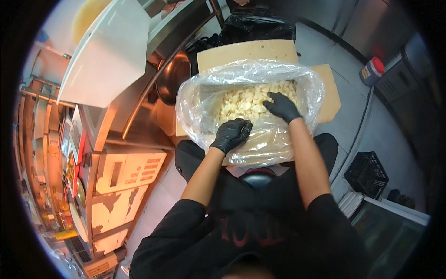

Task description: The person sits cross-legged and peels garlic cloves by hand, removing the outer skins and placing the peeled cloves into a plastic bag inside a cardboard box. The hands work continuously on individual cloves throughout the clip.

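Before my knees stands a cardboard box point(247, 54) with its flaps folded out. A clear plastic bag point(197, 103) lines it and spills over the rim. Inside lies a heap of pale, cream-coloured pieces point(244, 99) that look like peeled garlic cloves. My right hand point(284, 107), in a black glove, reaches onto the right of the heap with thumb and fingers apart. My left hand point(231, 134), also gloved in black, is at the heap's near left edge, over the bag. Its fingers curl inward, and whether they hold anything is hidden.
On the left is a metal counter with a rail point(167, 71) and a white panel point(108, 52). A black rubbish bag point(258, 29) sits behind the box. To the right are a red-lidded jar point(372, 72) and a black plastic crate point(367, 174) on the tiled floor.
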A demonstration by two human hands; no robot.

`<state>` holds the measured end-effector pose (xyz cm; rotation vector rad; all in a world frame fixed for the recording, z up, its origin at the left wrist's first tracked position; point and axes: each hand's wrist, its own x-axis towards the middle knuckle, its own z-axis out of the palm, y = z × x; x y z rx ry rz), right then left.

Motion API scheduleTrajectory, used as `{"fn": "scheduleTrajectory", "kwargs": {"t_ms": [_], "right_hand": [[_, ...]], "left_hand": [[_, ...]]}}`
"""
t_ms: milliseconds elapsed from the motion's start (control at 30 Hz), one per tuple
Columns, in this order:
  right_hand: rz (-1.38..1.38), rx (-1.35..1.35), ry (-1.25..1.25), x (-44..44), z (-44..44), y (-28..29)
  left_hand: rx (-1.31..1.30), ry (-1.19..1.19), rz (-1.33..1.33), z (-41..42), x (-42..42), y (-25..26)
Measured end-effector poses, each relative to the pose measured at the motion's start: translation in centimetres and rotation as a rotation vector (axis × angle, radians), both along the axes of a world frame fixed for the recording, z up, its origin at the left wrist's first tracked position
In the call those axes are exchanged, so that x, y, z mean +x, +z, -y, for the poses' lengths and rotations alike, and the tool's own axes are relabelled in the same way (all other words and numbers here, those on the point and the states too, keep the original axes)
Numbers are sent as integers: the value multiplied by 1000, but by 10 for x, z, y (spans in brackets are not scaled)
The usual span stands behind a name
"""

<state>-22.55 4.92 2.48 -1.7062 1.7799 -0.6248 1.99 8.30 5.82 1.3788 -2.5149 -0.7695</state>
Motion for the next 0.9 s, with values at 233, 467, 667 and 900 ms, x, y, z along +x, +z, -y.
{"fn": "scheduleTrajectory", "kwargs": {"t_ms": [233,467,667,900], "right_hand": [[-385,279,361,-27,-45,70],[-345,21,387,-24,-85,101],[-391,191,534,-30,-94,113],[-380,64,360,-13,-53,100]], "left_hand": [[18,73,-38,1,8,9],[-33,-108,-65,-27,17,42],[54,-180,48,-46,22,46],[240,-347,148,-22,20,52]]}}
